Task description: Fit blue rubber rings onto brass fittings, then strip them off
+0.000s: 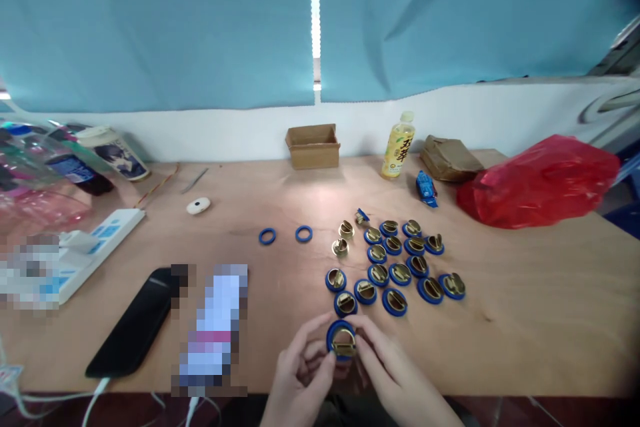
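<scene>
Between both hands, at the table's front edge, is a round brass-coloured metal fitting with a blue ring around it. My left hand pinches its left side with thumb and fingers. From the right, my right hand grips the same piece by its edge. Just beyond lie several like brass fittings with blue rings, spread over the table. Two brass fittings without a visible blue ring lie at that group's left. Two loose blue rings rest farther left.
On the left are a black phone, a lit phone, a power strip and bottles. At the back stand a cardboard box and a yellow bottle. A red plastic bag lies at right.
</scene>
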A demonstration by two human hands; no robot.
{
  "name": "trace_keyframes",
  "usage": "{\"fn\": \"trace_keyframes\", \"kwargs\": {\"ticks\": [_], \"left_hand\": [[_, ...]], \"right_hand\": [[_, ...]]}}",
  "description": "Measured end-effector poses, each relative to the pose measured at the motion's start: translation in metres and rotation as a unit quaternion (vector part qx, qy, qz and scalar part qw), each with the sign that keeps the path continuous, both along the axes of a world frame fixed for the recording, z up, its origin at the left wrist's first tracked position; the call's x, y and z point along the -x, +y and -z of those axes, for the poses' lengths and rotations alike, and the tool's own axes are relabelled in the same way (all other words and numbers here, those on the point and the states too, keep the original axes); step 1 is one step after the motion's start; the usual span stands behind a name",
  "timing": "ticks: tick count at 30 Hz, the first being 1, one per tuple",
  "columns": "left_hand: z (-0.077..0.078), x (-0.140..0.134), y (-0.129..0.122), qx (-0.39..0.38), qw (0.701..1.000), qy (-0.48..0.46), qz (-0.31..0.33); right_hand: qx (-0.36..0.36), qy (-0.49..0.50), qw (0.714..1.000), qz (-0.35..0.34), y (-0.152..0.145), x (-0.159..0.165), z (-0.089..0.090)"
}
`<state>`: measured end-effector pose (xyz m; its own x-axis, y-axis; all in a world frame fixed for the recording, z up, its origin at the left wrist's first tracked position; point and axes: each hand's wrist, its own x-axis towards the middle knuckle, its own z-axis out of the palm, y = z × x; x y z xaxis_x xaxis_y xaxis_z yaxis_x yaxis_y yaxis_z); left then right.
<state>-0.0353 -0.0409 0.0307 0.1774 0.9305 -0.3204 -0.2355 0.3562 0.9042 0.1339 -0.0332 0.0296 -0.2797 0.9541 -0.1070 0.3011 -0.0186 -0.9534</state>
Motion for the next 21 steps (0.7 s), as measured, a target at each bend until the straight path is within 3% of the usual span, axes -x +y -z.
{"fn": "trace_keyframes", "kwargs": {"ticks": [5,8,15,21], "left_hand": [[0.005,-0.009,-0.020,0.045,0.999,-0.005,-0.030],[0.006,-0.013,-0.023,0.052,0.998,-0.014,-0.036],[-0.002,-0.009,-0.004,-0.013,0.999,0.033,0.001],[-0.005,0.003,0.013,-0.051,0.996,0.074,0.021]], "right_hand": [[0.061,0.034,0.996,-0.050,-0.012,-0.012,0.008],[0.063,0.034,0.996,-0.058,-0.015,-0.017,0.011],[0.006,0.041,0.999,-0.012,-0.012,-0.008,0.020],[0.029,0.086,0.996,0.024,-0.005,0.012,0.029]]}}
